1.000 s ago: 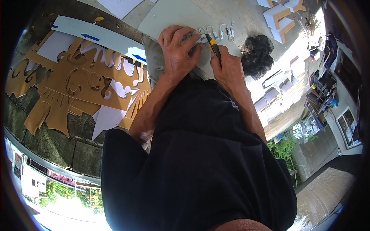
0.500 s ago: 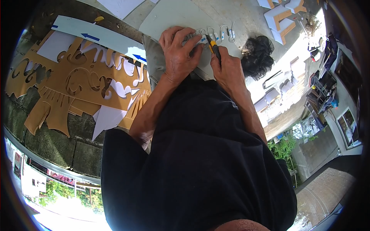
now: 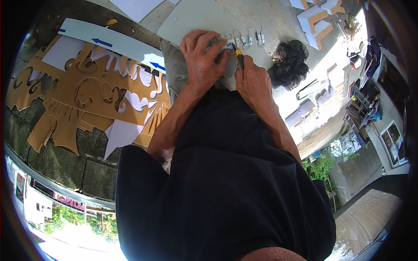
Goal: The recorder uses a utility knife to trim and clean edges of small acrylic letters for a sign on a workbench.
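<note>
Outdoor sign workshop: cut-out letter boards [image 3: 87, 93]

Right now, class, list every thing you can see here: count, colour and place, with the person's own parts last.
grey sheet: one, pale grey, top centre under the hands
cut-out shapes: several, white outlines, on the sheet
utility knife: one, yellow and black, in the right hand
stencil board: one, tan, left
white strip: one, white with blue arrows, above the board
black mesh bundle: one, black, right of the sheet
left hand: flat on the sheet
right hand: gripping the knife
</note>
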Motion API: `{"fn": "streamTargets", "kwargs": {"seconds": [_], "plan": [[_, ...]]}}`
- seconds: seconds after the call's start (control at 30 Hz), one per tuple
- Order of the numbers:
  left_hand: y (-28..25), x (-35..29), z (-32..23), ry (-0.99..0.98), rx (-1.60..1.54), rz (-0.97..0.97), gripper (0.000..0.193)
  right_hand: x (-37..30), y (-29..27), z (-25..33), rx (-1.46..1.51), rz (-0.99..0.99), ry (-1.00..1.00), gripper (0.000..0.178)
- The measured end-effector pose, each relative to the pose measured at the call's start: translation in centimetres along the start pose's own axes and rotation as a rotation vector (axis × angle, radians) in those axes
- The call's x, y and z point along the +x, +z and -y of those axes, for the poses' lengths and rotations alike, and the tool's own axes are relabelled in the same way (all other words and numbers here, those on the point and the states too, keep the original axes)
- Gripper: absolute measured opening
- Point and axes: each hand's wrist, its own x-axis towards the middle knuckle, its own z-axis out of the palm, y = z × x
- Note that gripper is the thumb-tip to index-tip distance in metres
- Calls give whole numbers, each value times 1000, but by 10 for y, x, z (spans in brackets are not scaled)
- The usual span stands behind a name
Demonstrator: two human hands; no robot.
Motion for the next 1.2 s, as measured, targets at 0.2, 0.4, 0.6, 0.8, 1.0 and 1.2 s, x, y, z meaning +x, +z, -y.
{"fn": "streamTargets", "kwargs": {"seconds": [0.2, 0.4, 0.6, 0.8, 1.0, 1.2], "plan": [[0, -1, 2, 6, 7, 8, 33, -6, -5, -2, 16, 32, 75, 20], [-5, 1, 2, -1, -51, -2, 37, -4, -21, 4, 145, 69, 196, 25], [-8, -2, 5, 8, -18, 25, 35, 5, -17, 2, 176, 10, 36, 24], [-5, -2, 5, -10, -2, -3, 32, 11, -15, 3, 153, 44, 30, 24], [-4, -3, 5, -14, 1, -5, 33, 11, -14, 5, 153, 51, 34, 24], [-4, -2, 5, -13, 1, -10, 33, 10, -12, 7, 147, 58, 36, 22]]}}
